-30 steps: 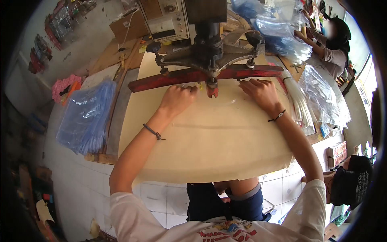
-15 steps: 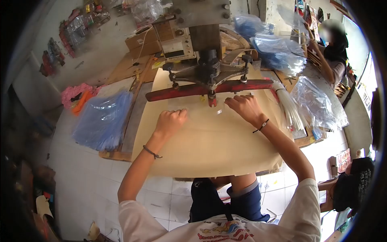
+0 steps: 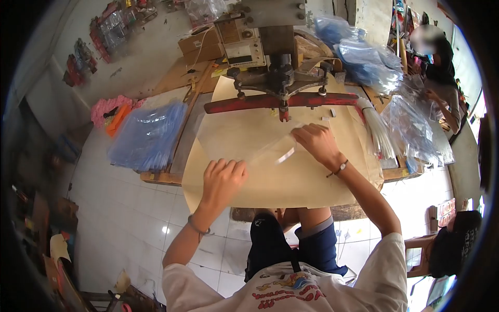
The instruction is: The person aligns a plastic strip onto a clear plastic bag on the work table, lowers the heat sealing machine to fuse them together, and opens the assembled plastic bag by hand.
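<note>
A clear plastic sheet [image 3: 266, 147] stretches at a slant between my two hands, its edge catching white glare. My left hand [image 3: 224, 179] is closed on the sheet's near left end, low over the tan paper [image 3: 301, 190]. Pinched at the far right end is my right hand [image 3: 317, 143], just in front of the red press bar [image 3: 228, 105]. The bar hangs under a dark metal bracket [image 3: 280, 80], and the sheet's far part spreads beneath it, hard to make out.
Bluish plastic sheets [image 3: 148, 136] are stacked at the left. More plastic bags [image 3: 369, 65], a bundle of clear strips [image 3: 378, 132] and loose clear film [image 3: 413, 130] lie at the right. A control box [image 3: 241, 49] stands behind. Another person [image 3: 442, 73] works at the far right.
My left hand has come nearer my body, pulling one end of the clear sheet with it. My right hand stays near the bar. The whole view has shifted slightly.
</note>
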Available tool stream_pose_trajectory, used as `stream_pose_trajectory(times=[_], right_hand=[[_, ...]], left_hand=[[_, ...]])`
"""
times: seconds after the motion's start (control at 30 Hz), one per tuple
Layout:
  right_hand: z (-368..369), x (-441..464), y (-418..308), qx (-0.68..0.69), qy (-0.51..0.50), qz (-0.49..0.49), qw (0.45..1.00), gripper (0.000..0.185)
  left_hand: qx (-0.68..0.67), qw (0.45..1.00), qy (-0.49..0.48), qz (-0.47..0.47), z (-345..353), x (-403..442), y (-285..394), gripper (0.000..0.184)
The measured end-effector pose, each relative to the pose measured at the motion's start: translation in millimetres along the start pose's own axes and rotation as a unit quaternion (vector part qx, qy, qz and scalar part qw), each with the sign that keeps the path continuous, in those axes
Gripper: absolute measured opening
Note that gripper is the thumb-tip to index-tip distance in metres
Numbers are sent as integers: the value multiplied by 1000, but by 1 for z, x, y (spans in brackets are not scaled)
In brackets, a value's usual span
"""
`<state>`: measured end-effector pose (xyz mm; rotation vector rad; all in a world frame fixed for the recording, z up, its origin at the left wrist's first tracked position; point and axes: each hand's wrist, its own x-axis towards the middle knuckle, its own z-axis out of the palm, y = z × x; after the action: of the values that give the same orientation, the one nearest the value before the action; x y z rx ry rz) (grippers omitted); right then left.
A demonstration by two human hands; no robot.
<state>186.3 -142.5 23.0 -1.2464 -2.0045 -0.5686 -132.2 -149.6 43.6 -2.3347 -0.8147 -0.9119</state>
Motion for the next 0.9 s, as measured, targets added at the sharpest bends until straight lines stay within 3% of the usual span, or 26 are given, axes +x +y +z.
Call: stream_pose_trajectory(times=[0.17,0.33,0.4,0.47,0.5,0.57,0.63,0.7,0.77,0.8,0.87,0.9], right_hand=[[-42,8,-51,40,25,-58,997,16],[-16,41,-70,138,12,-68,988,23],[-22,54,-87,183,10,24,983,24],[-42,74,-104,224,40,70,971,21],[-45,77,-109,236,99,57,965,28],[-67,76,-125,372,80,165,910,25],[-76,65,-136,466,58,254,846,28],[-82,45,-143,520,41,331,786,34],[-82,17,-160,568,45,406,715,35],[-80,1,-169,589,46,442,675,36],[-59,-39,-181,601,62,457,653,36],[-63,-48,-193,675,58,461,573,35]], left_hand=[[34,991,88,-90,-55,2,5,17],[123,963,164,-173,-70,18,-11,22],[126,944,224,-209,-85,16,-5,29],[92,911,320,-244,-109,14,9,39],[88,902,348,-242,-115,0,16,50],[47,873,438,-208,-109,-37,30,54],[-55,886,394,-239,-96,-61,66,55],[-240,872,290,-312,-74,-83,106,59],[-544,673,217,-452,-47,-92,157,69],[-657,593,188,-426,-41,-93,167,81],[-782,450,160,-400,-35,-97,181,94],[-792,418,183,-406,-37,-93,185,91]])
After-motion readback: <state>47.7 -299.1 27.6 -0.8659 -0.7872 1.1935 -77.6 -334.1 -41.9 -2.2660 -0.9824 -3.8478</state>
